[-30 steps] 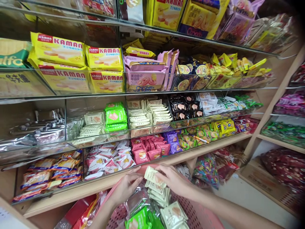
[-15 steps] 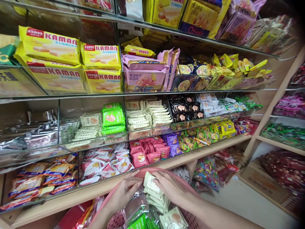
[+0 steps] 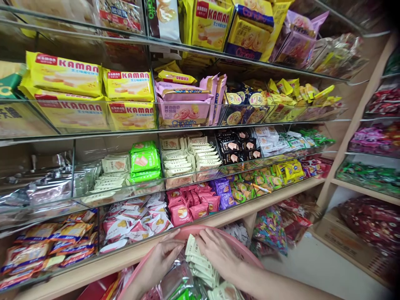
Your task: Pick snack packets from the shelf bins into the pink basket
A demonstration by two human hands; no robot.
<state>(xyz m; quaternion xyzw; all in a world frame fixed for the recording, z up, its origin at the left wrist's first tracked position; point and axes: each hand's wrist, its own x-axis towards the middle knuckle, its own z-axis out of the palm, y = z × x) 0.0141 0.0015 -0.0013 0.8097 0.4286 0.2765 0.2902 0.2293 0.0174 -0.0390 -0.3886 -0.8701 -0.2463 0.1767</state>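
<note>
Between my hands, a row of cream-coloured snack packets [image 3: 201,264] leans in a pink basket [image 3: 203,228]. My right hand [image 3: 215,252] is closed over the upper right side of this row, its fingers bent against the packets. On the left, my left hand [image 3: 164,256] hovers over the basket with loosely bent fingers, beside the packets, and nothing shows in it. Below it lies a clear plastic wrapper [image 3: 176,277]. Some green packets [image 3: 184,290] are at the bottom edge, and another cream packet [image 3: 226,291] lies nearer me.
The shelf ahead has clear dividers and fronts. Cream packets [image 3: 178,162] and green packets [image 3: 144,160] fill its middle tier. Pink packets [image 3: 190,204] sit just beyond the basket. A wooden ledge [image 3: 125,260] runs along the front. Bagged sweets [image 3: 270,229] and a cardboard box [image 3: 353,241] stand lower right.
The view has tilted up slightly, so the shelves sit lower in the picture. My right hand has shifted a little on the cream packets; my left hand stays beside them.
</note>
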